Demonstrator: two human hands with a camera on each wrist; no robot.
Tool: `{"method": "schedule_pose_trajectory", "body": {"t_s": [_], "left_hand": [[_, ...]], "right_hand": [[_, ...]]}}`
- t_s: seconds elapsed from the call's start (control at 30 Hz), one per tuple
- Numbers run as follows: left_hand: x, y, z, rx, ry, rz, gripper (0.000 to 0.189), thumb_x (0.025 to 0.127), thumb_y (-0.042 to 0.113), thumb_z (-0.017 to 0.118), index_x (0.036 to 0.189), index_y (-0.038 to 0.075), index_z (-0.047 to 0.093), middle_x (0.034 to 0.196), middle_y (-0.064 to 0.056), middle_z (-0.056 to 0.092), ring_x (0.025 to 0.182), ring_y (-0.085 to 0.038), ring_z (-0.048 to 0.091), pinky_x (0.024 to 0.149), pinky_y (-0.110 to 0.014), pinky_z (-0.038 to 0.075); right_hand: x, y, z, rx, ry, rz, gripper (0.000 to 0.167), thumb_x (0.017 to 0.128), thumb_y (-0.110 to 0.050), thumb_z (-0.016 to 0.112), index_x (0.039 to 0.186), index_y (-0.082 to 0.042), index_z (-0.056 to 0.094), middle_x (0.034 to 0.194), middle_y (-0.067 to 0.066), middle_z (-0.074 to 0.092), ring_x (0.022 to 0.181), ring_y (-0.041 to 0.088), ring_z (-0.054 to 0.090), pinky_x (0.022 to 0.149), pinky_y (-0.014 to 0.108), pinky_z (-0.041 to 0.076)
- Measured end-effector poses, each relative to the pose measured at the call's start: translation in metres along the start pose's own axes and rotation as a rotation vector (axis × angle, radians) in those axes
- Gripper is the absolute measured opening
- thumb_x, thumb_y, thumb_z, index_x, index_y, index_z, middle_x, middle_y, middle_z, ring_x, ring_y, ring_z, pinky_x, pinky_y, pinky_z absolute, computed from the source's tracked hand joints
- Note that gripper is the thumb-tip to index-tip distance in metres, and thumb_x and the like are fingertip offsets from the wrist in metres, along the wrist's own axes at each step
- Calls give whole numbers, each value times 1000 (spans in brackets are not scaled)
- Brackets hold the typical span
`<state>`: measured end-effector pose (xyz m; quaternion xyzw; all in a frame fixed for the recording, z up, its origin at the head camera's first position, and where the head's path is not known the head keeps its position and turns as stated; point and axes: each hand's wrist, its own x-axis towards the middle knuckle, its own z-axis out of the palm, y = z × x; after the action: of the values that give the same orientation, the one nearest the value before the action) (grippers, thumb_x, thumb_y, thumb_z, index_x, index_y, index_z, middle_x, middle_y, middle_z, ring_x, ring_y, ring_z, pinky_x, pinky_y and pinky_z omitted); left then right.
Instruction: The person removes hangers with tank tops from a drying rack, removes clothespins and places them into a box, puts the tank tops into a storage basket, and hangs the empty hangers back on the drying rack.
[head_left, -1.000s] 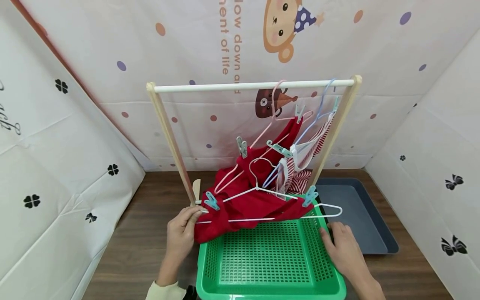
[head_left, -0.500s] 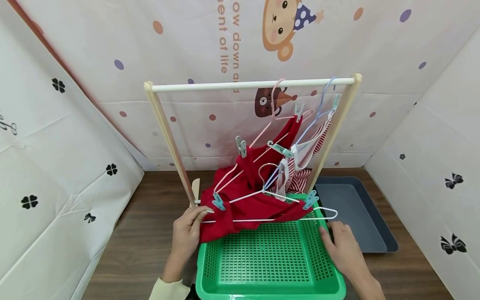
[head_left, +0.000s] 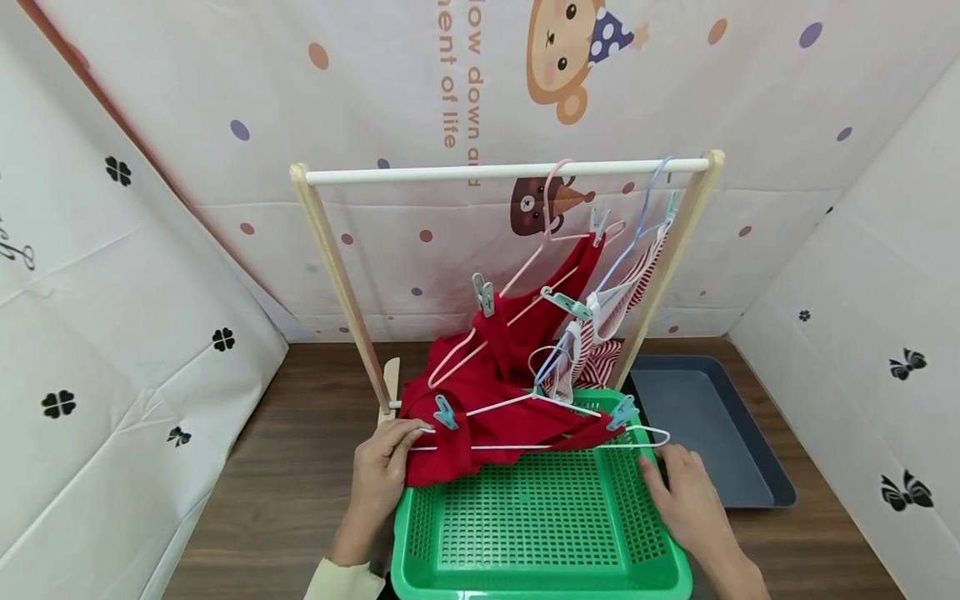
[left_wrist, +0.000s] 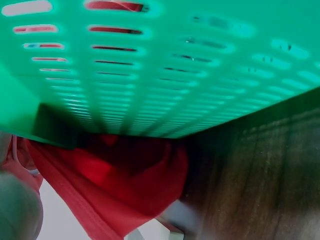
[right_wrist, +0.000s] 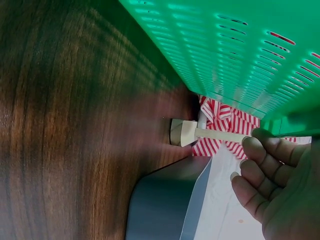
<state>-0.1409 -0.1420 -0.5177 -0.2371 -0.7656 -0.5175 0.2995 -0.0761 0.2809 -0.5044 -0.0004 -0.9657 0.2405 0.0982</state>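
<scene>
My left hand (head_left: 378,475) pinches the left end of a white clothes hanger (head_left: 517,447) over the back of a green basket (head_left: 525,579). A red garment (head_left: 495,417) hangs on it, fastened by a blue clothespin (head_left: 446,412) on the left and another clothespin (head_left: 623,411) on the right. The hanger's hook overlaps a blue hanger (head_left: 626,258) in the head view. My right hand (head_left: 686,500) rests at the basket's right rim, thumb over it. In the right wrist view its fingers (right_wrist: 255,185) are loosely bent outside the wall.
A wooden rack with a white rail (head_left: 450,172) stands behind. From the rail hang a pink hanger (head_left: 525,271) with red cloth and the blue hanger with a striped garment (head_left: 600,333). A grey tray (head_left: 708,433) lies to the right on the wooden table (head_left: 255,500).
My left hand has moved right with the white hanger. The hanger's hook has tipped back and lower, toward the blue hanger. My right hand has stayed put.
</scene>
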Motion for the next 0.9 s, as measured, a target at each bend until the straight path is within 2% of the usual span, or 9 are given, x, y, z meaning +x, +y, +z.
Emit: {"method": "schedule_pose_trajectory", "body": {"t_s": [0.2,0.37,0.43,0.63,0.77,0.9], "left_hand": [[-1,-3,0,-17,2,29,29,90,-19,72,103,5,80,100,-11,77,93,-29,71,93,-15,52],[2,-5,0,31,21,78,34,83,-23,74,104,3,81,100,-11,78,91,-30,73,94,-15,53],[2,-5,-1,38,19,77,35,83,-23,75,105,2,81,100,-10,78,91,-31,73,95,-15,53],[0,-6,-2,-24,9,67,33,85,-23,73,105,2,81,100,-12,78,93,-27,73,95,-17,53],[0,-7,-1,-13,8,65,32,86,-22,73,106,1,81,101,-11,78,94,-25,72,96,-17,53],[-1,-7,-1,-7,17,78,33,84,-23,74,105,1,81,101,-12,78,93,-28,73,95,-17,53]], "right_hand": [[-1,-1,-1,-1,-13,8,32,112,-29,55,116,2,64,111,17,66,97,31,52,73,47,47],[0,-2,-2,-15,-16,11,33,112,-29,55,116,2,65,109,17,67,97,32,53,73,48,47],[1,-2,-3,-21,-16,9,33,112,-29,56,116,2,65,109,17,67,97,32,53,72,48,47],[3,-2,-4,-28,-29,13,36,112,-31,55,116,3,65,111,18,66,97,31,52,72,48,47],[3,-3,-6,-34,-36,28,37,112,-32,56,116,3,65,112,19,66,98,32,52,73,51,47],[4,-3,-7,-49,-49,15,37,111,-32,57,116,3,66,110,18,66,98,32,53,74,51,48]]}}
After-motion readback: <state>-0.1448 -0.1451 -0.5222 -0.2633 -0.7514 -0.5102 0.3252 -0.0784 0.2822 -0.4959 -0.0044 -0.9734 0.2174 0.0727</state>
